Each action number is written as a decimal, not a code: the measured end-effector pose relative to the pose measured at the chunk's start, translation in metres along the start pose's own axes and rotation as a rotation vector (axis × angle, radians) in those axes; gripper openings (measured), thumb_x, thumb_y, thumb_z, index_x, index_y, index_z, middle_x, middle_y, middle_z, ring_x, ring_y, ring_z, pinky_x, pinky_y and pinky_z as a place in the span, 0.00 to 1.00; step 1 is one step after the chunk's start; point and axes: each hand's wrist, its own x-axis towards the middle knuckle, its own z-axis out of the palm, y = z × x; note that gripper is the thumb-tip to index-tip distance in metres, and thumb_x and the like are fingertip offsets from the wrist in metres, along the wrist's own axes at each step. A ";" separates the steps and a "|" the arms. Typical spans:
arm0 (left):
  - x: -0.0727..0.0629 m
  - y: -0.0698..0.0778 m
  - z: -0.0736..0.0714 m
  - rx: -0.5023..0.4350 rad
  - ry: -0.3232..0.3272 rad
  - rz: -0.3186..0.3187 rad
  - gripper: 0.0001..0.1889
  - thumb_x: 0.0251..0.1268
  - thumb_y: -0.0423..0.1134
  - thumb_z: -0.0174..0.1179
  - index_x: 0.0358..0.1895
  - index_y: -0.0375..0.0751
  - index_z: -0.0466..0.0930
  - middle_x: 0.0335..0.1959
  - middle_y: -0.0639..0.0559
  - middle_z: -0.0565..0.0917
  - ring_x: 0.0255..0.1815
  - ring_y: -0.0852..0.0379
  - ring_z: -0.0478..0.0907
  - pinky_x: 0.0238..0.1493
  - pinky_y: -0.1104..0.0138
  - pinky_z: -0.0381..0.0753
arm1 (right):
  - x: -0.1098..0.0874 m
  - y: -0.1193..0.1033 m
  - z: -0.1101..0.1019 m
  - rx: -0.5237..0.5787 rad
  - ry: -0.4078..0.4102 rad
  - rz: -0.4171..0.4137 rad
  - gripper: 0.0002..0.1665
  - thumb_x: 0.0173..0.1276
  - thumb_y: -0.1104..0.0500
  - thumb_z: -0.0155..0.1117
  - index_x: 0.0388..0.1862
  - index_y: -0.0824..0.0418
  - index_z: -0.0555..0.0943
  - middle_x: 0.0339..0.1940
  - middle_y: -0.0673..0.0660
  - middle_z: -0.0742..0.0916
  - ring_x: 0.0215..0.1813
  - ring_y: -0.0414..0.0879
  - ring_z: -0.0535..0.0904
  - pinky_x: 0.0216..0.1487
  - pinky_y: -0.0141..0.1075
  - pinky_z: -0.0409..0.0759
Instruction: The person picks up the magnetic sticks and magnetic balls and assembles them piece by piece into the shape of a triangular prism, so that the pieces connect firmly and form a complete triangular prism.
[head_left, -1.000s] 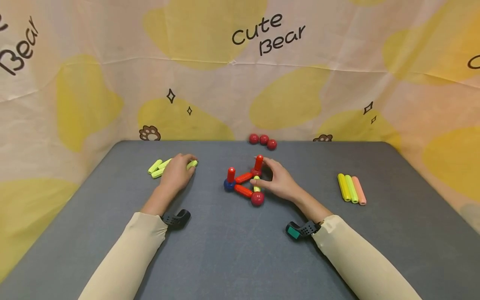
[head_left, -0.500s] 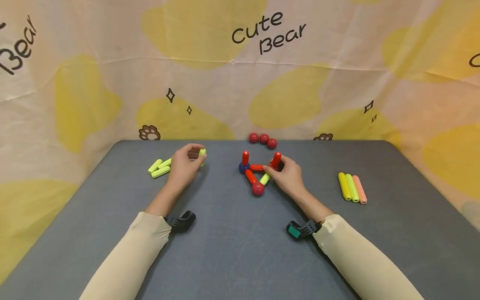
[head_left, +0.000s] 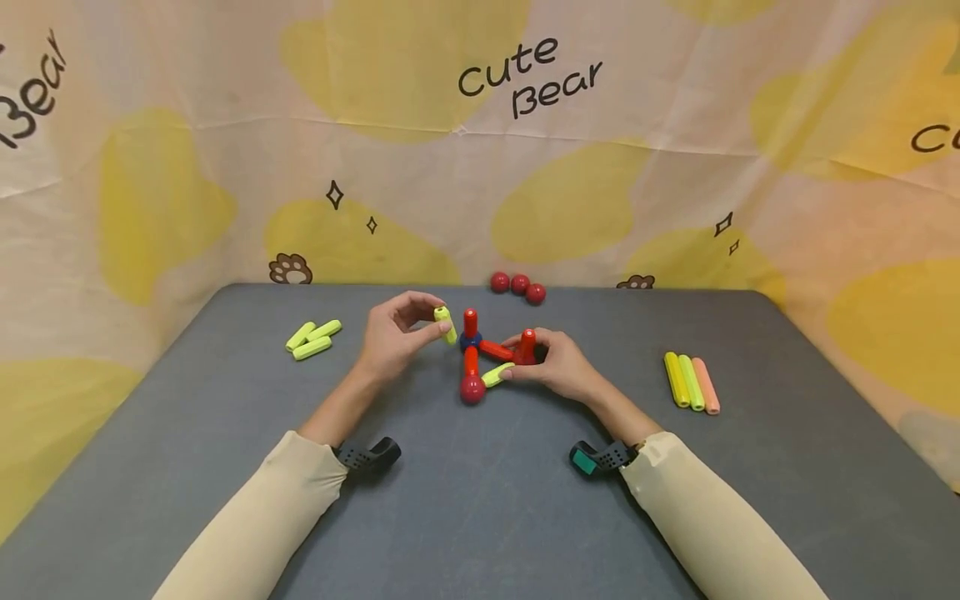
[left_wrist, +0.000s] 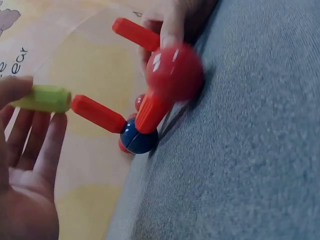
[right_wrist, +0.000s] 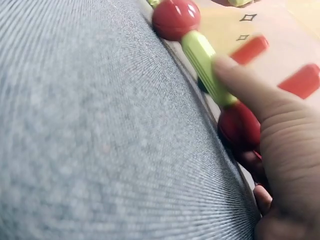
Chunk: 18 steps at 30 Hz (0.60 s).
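My left hand (head_left: 393, 333) pinches a yellow-green rod (head_left: 446, 326) between thumb and fingers, close beside the blue ball (head_left: 470, 341). In the left wrist view that rod's end is very near the tip of the red rod (left_wrist: 99, 114) standing on the blue ball; touching or apart, I cannot tell. A triangle of rods and balls rests on the table, with a red ball (head_left: 472, 389) at its front corner. My right hand (head_left: 564, 365) grips its right corner, thumb on the yellow-green side rod (right_wrist: 205, 65). Fingers partly hide the right red ball (right_wrist: 240, 126), which bears another upright red rod (head_left: 528, 343).
Several small red balls (head_left: 520, 284) lie at the table's back edge. Loose yellow-green rods (head_left: 312, 347) are at the left. Yellow, green and pink longer rods (head_left: 695, 382) lie side by side at the right. A patterned cloth (head_left: 420, 167) hangs behind the grey table (head_left: 480, 517).
My left hand has lifted a yellow-green rod from the left pile and carried it right to the triangle. My right hand has turned the triangle, shifting its blue corner about.
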 end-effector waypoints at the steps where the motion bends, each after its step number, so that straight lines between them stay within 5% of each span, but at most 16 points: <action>1: -0.001 0.000 0.002 -0.010 -0.026 -0.008 0.14 0.58 0.25 0.69 0.48 0.27 0.82 0.38 0.56 0.85 0.42 0.63 0.83 0.50 0.73 0.83 | 0.000 0.000 0.000 -0.012 0.019 0.006 0.24 0.55 0.54 0.82 0.52 0.54 0.87 0.47 0.53 0.89 0.48 0.46 0.78 0.49 0.36 0.74; 8: -0.007 -0.006 0.018 -0.014 -0.153 -0.064 0.15 0.58 0.26 0.70 0.49 0.29 0.82 0.45 0.36 0.85 0.44 0.62 0.84 0.48 0.70 0.87 | 0.000 0.001 0.001 -0.027 0.080 0.036 0.26 0.56 0.52 0.81 0.54 0.54 0.87 0.50 0.57 0.88 0.49 0.49 0.79 0.49 0.40 0.75; 14: -0.013 -0.016 0.026 0.024 -0.178 -0.080 0.17 0.58 0.28 0.71 0.51 0.33 0.82 0.46 0.37 0.86 0.45 0.59 0.85 0.49 0.69 0.86 | -0.001 0.000 0.000 -0.037 0.077 0.062 0.26 0.57 0.51 0.81 0.55 0.52 0.87 0.51 0.54 0.88 0.50 0.48 0.79 0.50 0.40 0.76; 18: -0.015 -0.024 0.026 0.150 -0.227 -0.095 0.18 0.57 0.32 0.73 0.51 0.36 0.83 0.42 0.42 0.87 0.42 0.56 0.84 0.47 0.69 0.85 | 0.000 0.000 0.001 -0.059 0.083 0.068 0.27 0.56 0.50 0.81 0.55 0.53 0.87 0.50 0.53 0.88 0.48 0.48 0.79 0.49 0.39 0.76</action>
